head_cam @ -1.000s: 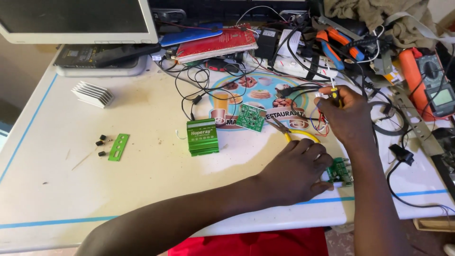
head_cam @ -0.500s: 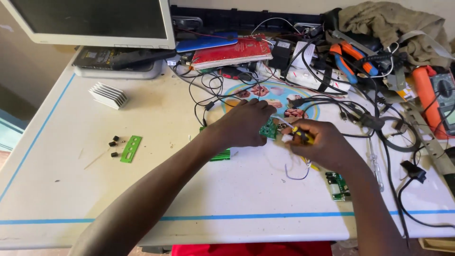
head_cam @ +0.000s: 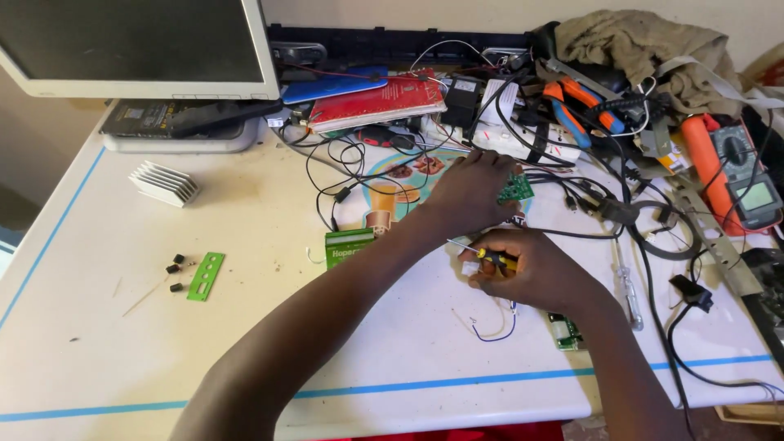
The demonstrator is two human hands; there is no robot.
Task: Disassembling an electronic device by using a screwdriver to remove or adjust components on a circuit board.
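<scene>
My left hand [head_cam: 472,189] reaches across the white table [head_cam: 245,343] and grips a small green circuit board [head_cam: 516,189] by its edge. Just below it, my right hand [head_cam: 531,268] is closed on a small screwdriver with a yellow and black handle [head_cam: 482,252], its thin shaft pointing left. A green box [head_cam: 349,246] sits left of my forearm. Thin white and blue wires [head_cam: 490,328] lie under the right hand, and another small green board [head_cam: 565,331] lies by my right wrist.
A monitor [head_cam: 139,45] stands at back left, with a white heat sink [head_cam: 164,183] below it. A green strip and small black parts [head_cam: 196,274] lie at left. Tangled cables, orange pliers [head_cam: 578,102], a multimeter [head_cam: 755,192], a red notebook [head_cam: 377,100] and a long screwdriver [head_cam: 626,286] crowd the right.
My left hand moved from the table's right front up to the small green circuit board and took hold of it. My right hand with the screwdriver came down and toward me.
</scene>
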